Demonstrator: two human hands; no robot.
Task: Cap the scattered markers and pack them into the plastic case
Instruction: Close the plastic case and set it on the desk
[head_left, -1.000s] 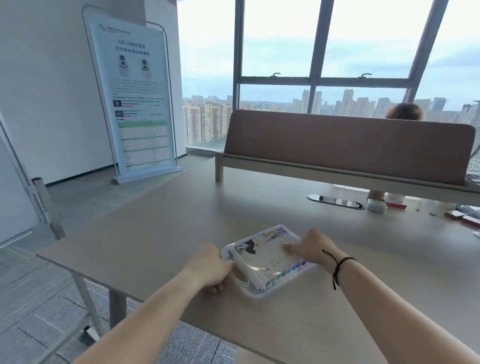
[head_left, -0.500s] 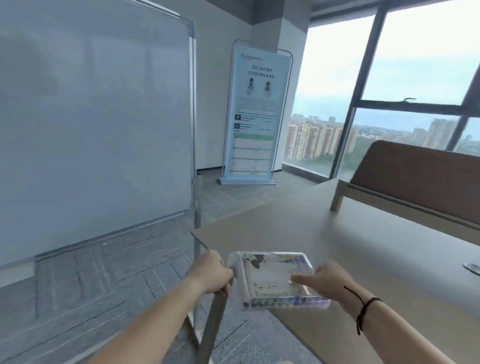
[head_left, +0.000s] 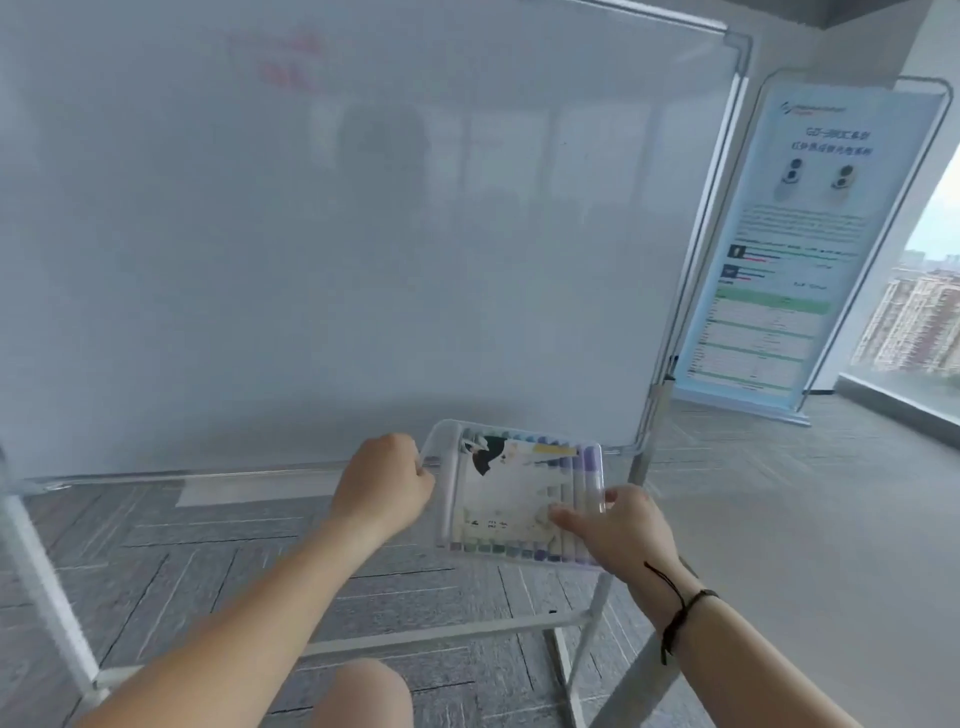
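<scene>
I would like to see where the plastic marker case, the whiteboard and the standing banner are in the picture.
plastic marker case (head_left: 511, 493): head view, on the printed insert under its clear lid.
whiteboard (head_left: 363, 234): head view, on its bare white surface.
standing banner (head_left: 779, 249): head view, on the middle of its printed panel.

**Whiteboard fills an office corner**

A large whiteboard (head_left: 363, 234) on a white metal stand dominates the view, faint red marks near its top. A printed banner (head_left: 779, 249) stands beside it on grey patterned carpet (head_left: 779, 493); daylight enters through a window (head_left: 914, 322) overlooking apartment towers.

Faint, unreadable red writing (head_left: 288, 62) on whiteboard (head_left: 363, 234); banner (head_left: 779, 249) text too blurred.
</scene>
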